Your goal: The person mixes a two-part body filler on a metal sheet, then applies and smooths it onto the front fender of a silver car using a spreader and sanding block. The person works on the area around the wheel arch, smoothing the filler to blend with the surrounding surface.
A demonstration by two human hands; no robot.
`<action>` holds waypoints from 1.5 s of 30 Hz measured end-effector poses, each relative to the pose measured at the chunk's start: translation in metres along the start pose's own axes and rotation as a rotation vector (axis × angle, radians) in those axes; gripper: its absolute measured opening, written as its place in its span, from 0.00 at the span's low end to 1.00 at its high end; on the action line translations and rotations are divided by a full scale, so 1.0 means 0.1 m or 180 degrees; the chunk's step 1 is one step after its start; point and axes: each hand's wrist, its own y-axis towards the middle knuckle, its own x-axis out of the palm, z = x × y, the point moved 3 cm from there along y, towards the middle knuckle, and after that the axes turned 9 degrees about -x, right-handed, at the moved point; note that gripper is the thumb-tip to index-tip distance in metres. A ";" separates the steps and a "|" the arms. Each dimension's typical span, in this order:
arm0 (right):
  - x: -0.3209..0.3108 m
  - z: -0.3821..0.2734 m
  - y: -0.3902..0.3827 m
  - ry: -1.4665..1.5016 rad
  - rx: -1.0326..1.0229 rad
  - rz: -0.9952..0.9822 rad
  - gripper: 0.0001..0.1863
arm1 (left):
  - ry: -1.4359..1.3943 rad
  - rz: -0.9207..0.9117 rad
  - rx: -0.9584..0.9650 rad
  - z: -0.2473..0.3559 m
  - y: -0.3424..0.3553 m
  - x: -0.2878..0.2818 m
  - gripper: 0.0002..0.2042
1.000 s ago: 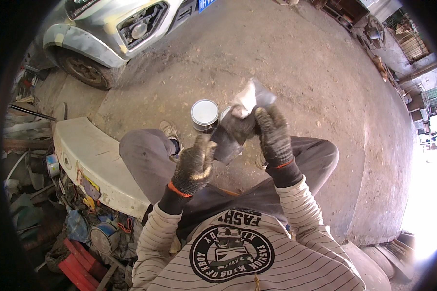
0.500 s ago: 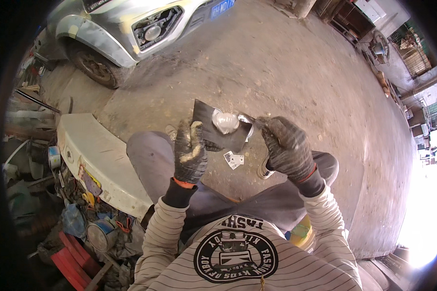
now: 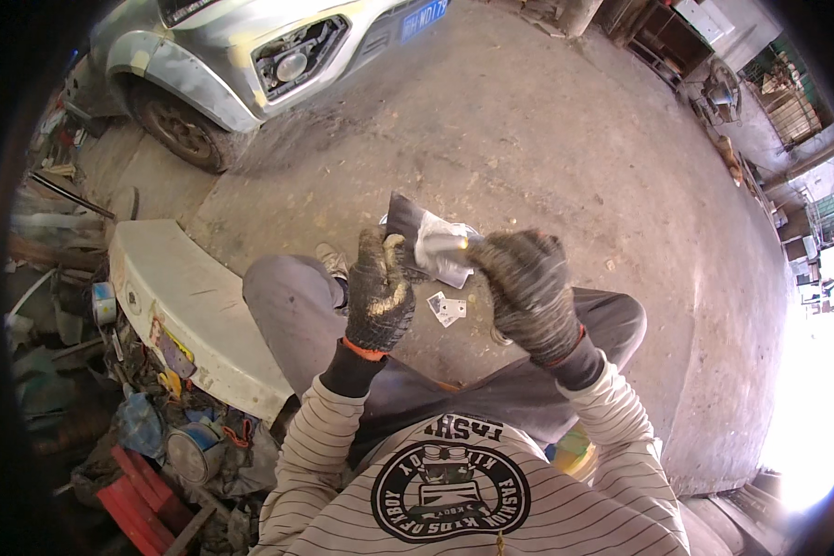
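Dusty concrete floor [image 3: 565,167] lies beneath a dark, flat sheet [image 3: 401,215] smeared with whitish paste [image 3: 433,239], pinched in the left hand [image 3: 380,289]. The sheet's long axis slants far-left to near-right. Paste, earlier a rounded mound, now spreads wider; the blurred right hand [image 3: 533,292] has a grip I cannot tell.

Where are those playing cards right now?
In the head view, the playing cards lie on the floor near the picture's middle, just below the dark sheet, seen between the left hand and right hand.
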 end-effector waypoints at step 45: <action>-0.22 0.23 0.21 0.1964 0.0982 -0.0560 0.11 | 0.1760 0.0708 0.1351 -0.15 -0.07 -0.22 0.16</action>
